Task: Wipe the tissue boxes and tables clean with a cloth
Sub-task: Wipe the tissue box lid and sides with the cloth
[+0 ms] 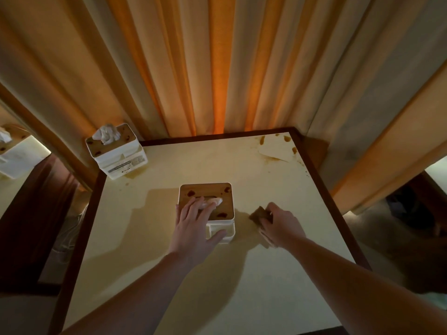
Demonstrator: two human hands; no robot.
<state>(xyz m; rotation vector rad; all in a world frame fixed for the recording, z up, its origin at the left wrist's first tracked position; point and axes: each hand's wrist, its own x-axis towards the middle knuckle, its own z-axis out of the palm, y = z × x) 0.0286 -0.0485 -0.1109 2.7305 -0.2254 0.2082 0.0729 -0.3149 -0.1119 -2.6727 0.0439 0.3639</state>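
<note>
Two hands: left (193, 228) flat on box (217, 228); right (280, 226) gripping cloth (260, 213)

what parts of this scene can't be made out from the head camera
- Cloth, head view: mostly hidden under the right hand, so its size and folds are unclear.
- Near tissue box, head view: the left hand covers the near left part of its lid and front.
- Label on the far tissue box, head view: too small and dim to read.
- Table, head view: its near edge is cut off by the frame bottom.
</note>
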